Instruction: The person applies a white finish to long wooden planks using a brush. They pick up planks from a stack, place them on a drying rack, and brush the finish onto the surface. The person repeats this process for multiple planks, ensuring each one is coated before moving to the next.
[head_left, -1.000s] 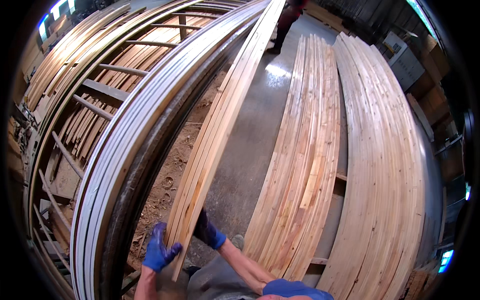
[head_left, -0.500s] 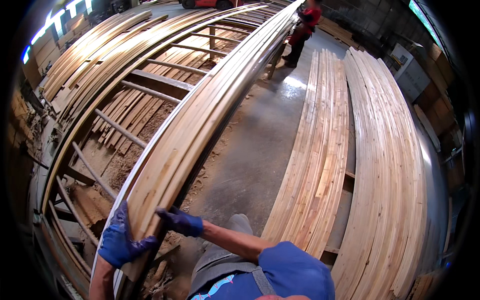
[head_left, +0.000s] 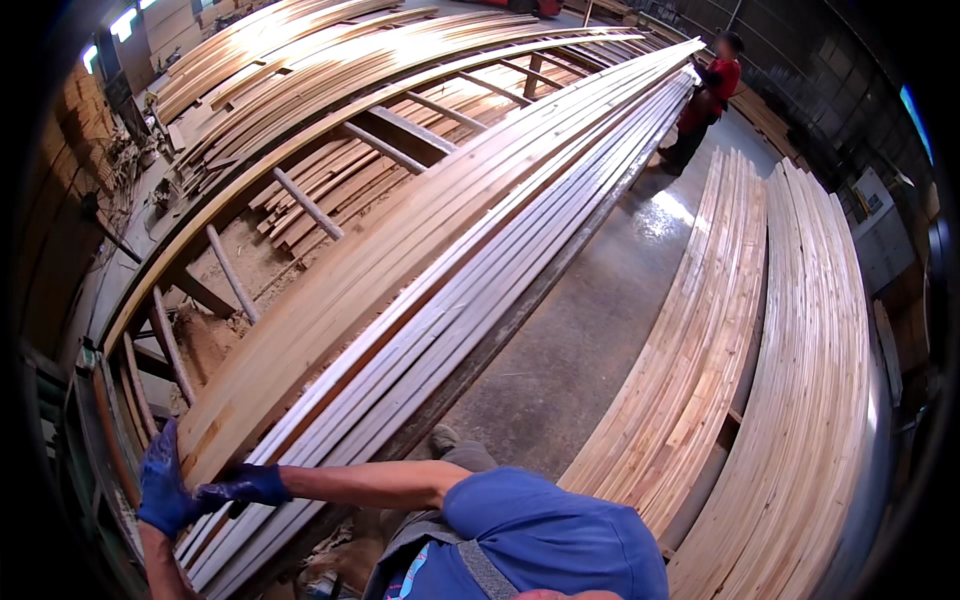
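Observation:
A layer of long pale wooden boards (head_left: 330,290) slants from lower left to far right, across the rollers of a long frame. At its near end, my left hand (head_left: 165,488) in a blue glove grips the boards' left edge, fingers pointing up along it. My right hand (head_left: 245,486), gloved in darker blue, closes on the right side of the same end, close beside the left; its fingertips are partly hidden. Right of these boards lie several whitish long strips (head_left: 440,370). At the far end stands a person in red (head_left: 708,92), one arm reaching to the boards.
A roller frame (head_left: 310,205) with metal bars runs along the left. Beneath and beyond it are more wooden strips (head_left: 320,190) and sawdust. Two long stacks of wooden strips, a nearer stack (head_left: 690,350) and an outer stack (head_left: 810,380), lie on the right, past the concrete floor (head_left: 560,370).
The boards have shifted left over the rollers, uncovering the whitish strips on their right. Both my hands moved left with the boards' near end. The whole view has also swung.

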